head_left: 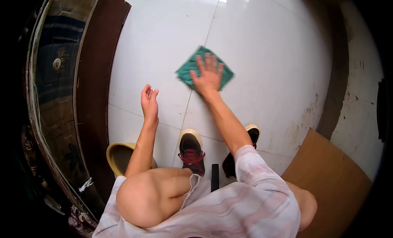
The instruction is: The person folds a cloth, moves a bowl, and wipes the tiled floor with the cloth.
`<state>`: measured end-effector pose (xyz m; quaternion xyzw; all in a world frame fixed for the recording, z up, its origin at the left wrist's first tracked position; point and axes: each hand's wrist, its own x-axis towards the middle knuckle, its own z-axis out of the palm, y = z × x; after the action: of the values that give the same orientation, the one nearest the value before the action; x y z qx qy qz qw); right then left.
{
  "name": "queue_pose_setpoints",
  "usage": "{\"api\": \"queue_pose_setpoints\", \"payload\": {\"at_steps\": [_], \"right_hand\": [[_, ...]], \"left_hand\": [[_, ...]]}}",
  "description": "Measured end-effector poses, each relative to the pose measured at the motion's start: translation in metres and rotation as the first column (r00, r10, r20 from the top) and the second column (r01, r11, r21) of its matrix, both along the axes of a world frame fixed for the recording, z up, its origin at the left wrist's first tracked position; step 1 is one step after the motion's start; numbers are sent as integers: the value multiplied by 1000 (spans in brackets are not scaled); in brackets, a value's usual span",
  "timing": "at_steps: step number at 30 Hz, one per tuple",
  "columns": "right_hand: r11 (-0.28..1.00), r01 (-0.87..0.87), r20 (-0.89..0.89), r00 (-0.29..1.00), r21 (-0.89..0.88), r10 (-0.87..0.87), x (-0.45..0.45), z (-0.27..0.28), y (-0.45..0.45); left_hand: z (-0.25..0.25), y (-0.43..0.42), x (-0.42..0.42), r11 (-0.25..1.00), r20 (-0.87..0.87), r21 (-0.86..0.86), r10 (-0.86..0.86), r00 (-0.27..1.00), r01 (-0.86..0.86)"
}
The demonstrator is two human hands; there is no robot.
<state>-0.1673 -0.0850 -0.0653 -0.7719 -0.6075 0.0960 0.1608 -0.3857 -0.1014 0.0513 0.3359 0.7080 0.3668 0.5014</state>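
Flat on the white tiled floor [262, 54] lies a folded green cloth [186, 68], turned like a diamond. My right hand [209, 76] presses on it from above, palm down and fingers spread, slightly blurred. The cloth shows on all sides of the fingers. Off to the left, my left hand [150, 103] is raised in the air, holding nothing, with its thumb apart from the fingers. Below that hand, partly behind my left forearm, stands a yellow tub [112, 158] with a dull grey inside.
A dark brown wooden bed frame [98, 70] with a patterned mattress [57, 78] runs along the left. At lower right stands a brown board [327, 176]. The wall [360, 95] on the right has dirt marks. My black shoes [191, 152] have red laces.
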Motion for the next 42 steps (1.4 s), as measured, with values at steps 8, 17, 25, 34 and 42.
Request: {"api": "queue_pose_setpoints", "payload": {"at_steps": [8, 17, 25, 34, 42], "right_hand": [[947, 314, 85, 947, -62, -309, 70, 6, -24], [991, -126, -87, 988, 38, 129, 10, 4, -10], [981, 166, 98, 983, -98, -156, 60, 6, -52], [897, -436, 7, 900, 68, 436, 14, 9, -9], [964, -268, 27, 963, 1, 267, 94, 17, 1]], "left_hand": [[20, 1, 28, 986, 65, 77, -150, 987, 145], [1, -6, 20, 997, 95, -1, -80, 992, 81], [-16, -13, 7, 998, 95, -39, -40, 995, 44], [-13, 0, 10, 998, -12, -22, -64, 998, 63], [-26, -4, -3, 997, -48, -62, -42, 998, 39]]}}
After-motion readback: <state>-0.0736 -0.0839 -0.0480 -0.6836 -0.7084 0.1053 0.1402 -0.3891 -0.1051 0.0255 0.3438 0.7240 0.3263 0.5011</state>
